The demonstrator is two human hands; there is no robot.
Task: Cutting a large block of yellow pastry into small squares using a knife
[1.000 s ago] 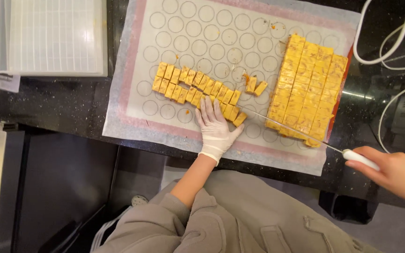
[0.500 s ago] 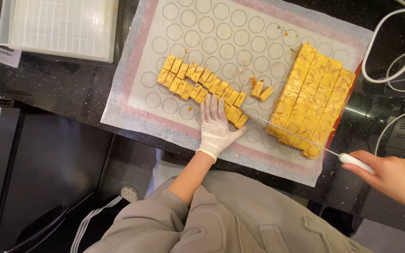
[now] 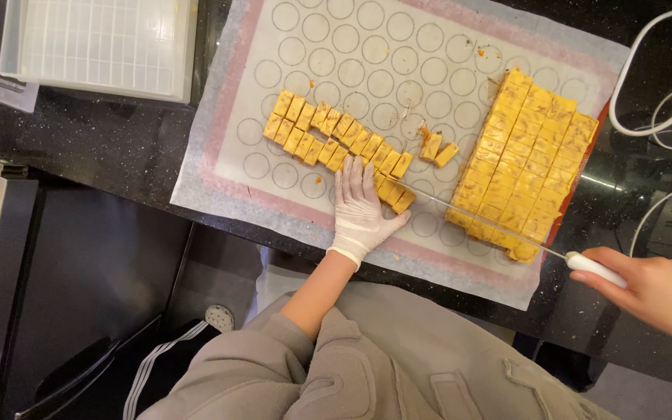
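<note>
Our gloved left hand (image 3: pixel 361 214) lies flat against the cut pieces (image 3: pixel 336 141) mid-mat (image 3: pixel 289 206), while our right hand (image 3: pixel 655 292) grips the knife (image 3: pixel 499 233).

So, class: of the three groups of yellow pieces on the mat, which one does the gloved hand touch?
The long double row at the left: the gloved left hand rests on its near end. The loose pair and the big block lie apart.

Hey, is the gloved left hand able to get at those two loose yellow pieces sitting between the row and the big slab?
Probably yes. The left hand rests on the mat by the cut row; the two loose pieces lie apart just beyond, though the knife blade slants nearby.
</note>
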